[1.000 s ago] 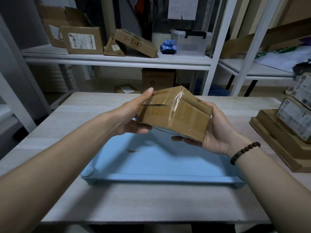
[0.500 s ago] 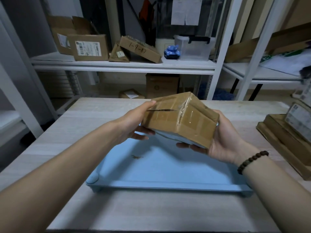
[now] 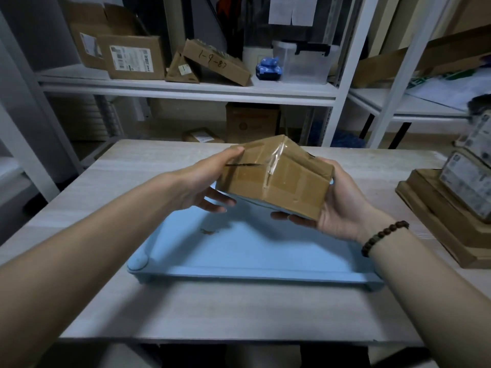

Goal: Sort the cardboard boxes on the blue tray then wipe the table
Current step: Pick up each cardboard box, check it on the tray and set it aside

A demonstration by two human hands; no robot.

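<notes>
Cardboard box (image 3: 276,179), taped, tilted, centre of frame, clasped between left hand (image 3: 204,185) and right hand (image 3: 337,205) at its two ends, long axis spanning both grips, raised clear above blue tray (image 3: 239,261) lying directly beneath on surface (image 3: 212,309).

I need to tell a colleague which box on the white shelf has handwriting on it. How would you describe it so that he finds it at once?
Look at the white shelf behind the wooden table. Near its middle, left of a small blue toy, a flat cardboard box leans tilted on a smaller folded one. It alone bears "1-9-87" in dark marker; the boxes farther left carry printed labels.
</notes>
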